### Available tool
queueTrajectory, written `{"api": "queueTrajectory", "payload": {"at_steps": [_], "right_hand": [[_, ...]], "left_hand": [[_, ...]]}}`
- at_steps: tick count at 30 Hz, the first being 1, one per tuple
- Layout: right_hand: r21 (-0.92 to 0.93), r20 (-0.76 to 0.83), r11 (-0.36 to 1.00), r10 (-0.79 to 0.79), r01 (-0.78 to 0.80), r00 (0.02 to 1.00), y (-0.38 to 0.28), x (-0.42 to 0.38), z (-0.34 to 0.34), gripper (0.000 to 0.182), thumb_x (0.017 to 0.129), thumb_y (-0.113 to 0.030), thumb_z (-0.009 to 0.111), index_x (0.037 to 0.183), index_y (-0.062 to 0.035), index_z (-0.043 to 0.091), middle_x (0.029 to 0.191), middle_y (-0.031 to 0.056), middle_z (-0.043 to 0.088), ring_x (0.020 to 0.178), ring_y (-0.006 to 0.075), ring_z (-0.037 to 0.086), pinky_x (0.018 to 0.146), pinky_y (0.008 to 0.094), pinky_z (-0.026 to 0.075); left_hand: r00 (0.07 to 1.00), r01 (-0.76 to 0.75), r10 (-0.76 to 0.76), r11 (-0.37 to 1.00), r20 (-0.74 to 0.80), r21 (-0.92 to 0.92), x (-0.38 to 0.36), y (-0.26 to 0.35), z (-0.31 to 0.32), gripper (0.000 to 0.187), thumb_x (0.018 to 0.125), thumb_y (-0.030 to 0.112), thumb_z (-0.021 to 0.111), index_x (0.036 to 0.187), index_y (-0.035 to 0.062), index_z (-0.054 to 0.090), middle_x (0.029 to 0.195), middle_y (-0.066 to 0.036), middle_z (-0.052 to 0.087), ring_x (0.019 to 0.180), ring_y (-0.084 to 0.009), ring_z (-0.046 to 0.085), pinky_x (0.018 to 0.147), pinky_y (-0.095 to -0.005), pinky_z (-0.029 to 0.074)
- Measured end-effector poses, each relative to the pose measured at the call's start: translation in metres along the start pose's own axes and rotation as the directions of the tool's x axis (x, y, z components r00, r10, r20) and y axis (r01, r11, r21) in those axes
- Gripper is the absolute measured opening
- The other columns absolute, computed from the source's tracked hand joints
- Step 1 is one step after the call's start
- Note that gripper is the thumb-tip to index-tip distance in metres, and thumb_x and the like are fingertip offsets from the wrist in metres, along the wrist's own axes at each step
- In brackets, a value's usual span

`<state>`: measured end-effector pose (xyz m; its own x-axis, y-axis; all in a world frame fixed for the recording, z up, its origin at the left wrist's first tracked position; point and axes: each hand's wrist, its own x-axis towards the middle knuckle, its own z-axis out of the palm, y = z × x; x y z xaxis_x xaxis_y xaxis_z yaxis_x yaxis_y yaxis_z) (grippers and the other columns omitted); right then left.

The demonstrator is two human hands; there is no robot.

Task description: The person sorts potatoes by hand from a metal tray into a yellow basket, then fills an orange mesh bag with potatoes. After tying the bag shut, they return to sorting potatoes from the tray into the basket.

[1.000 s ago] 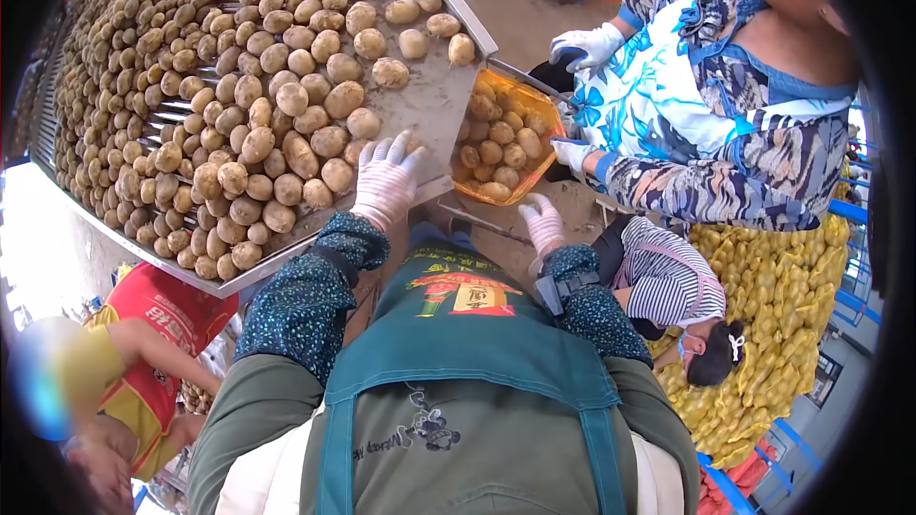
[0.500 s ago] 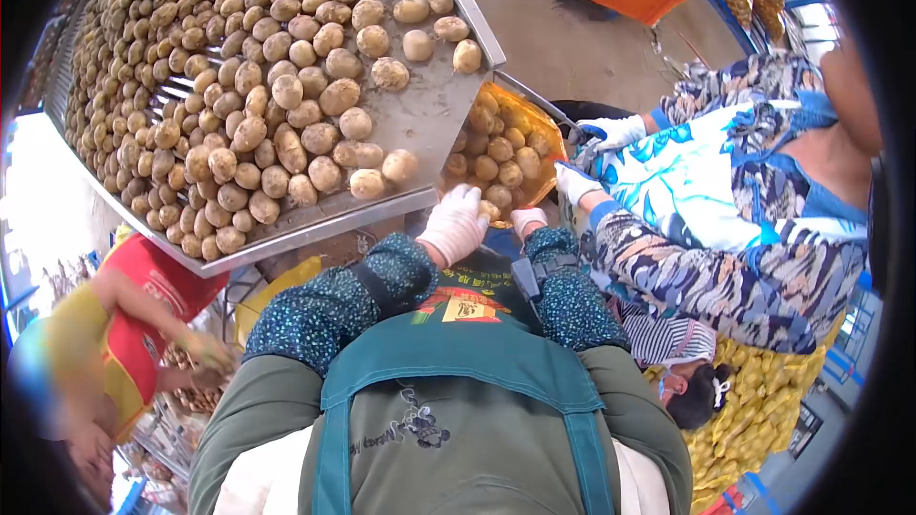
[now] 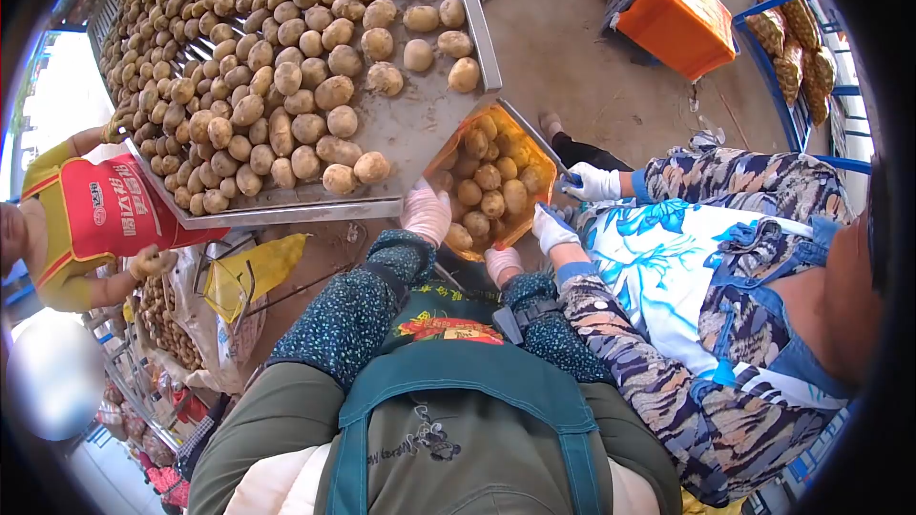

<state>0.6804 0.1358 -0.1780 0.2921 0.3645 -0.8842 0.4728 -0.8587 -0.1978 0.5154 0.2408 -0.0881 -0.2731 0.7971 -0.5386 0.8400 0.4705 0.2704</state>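
My left hand (image 3: 426,214), in a pale glove, is at the near left rim of an orange mesh bag (image 3: 530,183) filled with potatoes (image 3: 490,176). Its fingers are closed on the bag's edge. My right hand (image 3: 502,263), gloved too, grips the bag's near rim. The bag hangs open below the corner of a metal sorting table (image 3: 420,138), which bears many potatoes (image 3: 286,76). A co-worker's two gloved hands (image 3: 593,182) are at the bag's right side.
The co-worker in a patterned top (image 3: 668,267) stands close on the right. Another person in a red apron (image 3: 114,205) is at the left, near a yellow mesh bag (image 3: 253,275). An orange crate (image 3: 673,14) and a blue rack (image 3: 797,86) are at the upper right.
The view has turned and shifted. My left hand has moved left along the bag's rim, and the bag's mouth shows more widely. The red-aproned person now stands nearer the table.
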Motion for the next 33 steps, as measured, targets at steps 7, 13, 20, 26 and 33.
{"api": "queueTrajectory", "payload": {"at_steps": [7,13,20,26,33], "right_hand": [[0.125,0.041,0.983,0.130,-0.134,0.991,-0.017,-0.021,-0.015,0.036,0.086,-0.032,0.064,0.105,-0.0032,0.072,0.101,0.0226,0.073,0.104,0.0367,0.070,0.089,0.0420,0.053],[0.701,0.181,0.566,0.446,-0.433,0.876,-0.006,0.022,0.035,0.036,0.098,-0.032,0.056,0.125,-0.0087,0.061,0.114,0.0104,0.068,0.102,0.0267,0.067,0.090,0.0379,0.052],[0.338,0.027,0.866,0.382,-0.368,0.924,-0.009,0.000,-0.007,0.051,0.104,-0.042,0.040,0.131,-0.0051,0.063,0.136,0.0096,0.065,0.121,0.0346,0.060,0.105,0.0427,0.045],[0.121,-0.115,0.986,0.124,-0.110,0.986,-0.050,0.044,-0.059,0.046,0.102,-0.036,0.047,0.137,-0.0080,0.059,0.141,0.0093,0.061,0.126,0.0302,0.057,0.107,0.0396,0.045],[-0.554,0.080,0.832,0.065,-0.010,0.995,-0.032,0.071,-0.031,0.048,0.100,-0.030,0.055,0.144,-0.0114,0.054,0.147,0.0090,0.056,0.132,0.0251,0.055,0.110,0.0359,0.044]], "left_hand": [[0.446,0.268,0.760,0.391,-0.473,0.881,0.111,-0.054,0.131,0.031,0.105,0.033,0.050,0.084,0.0138,0.063,0.058,-0.006,0.064,0.049,-0.0189,0.063,0.048,-0.0352,0.051],[0.527,0.018,0.706,0.547,-0.473,0.837,0.092,-0.024,0.080,0.018,0.101,0.016,0.051,0.089,0.0141,0.063,0.070,-0.003,0.067,0.059,-0.0154,0.065,0.056,-0.0325,0.053],[0.976,0.016,-0.004,0.998,0.219,-0.054,0.051,0.026,-0.005,0.032,0.099,0.023,0.056,0.120,-0.0004,0.058,0.117,-0.032,0.064,0.114,-0.0479,0.059,0.097,-0.0501,0.049],[0.963,-0.163,0.159,0.987,0.219,-0.002,0.066,0.007,0.013,0.024,0.098,0.015,0.053,0.114,-0.0009,0.059,0.111,-0.031,0.067,0.111,-0.0461,0.062,0.093,-0.0502,0.051],[0.970,-0.209,0.204,0.978,0.132,0.026,0.093,-0.033,0.078,0.026,0.098,0.015,0.056,0.117,-0.0013,0.060,0.098,-0.027,0.070,0.099,-0.0445,0.066,0.089,-0.0499,0.054]]}}
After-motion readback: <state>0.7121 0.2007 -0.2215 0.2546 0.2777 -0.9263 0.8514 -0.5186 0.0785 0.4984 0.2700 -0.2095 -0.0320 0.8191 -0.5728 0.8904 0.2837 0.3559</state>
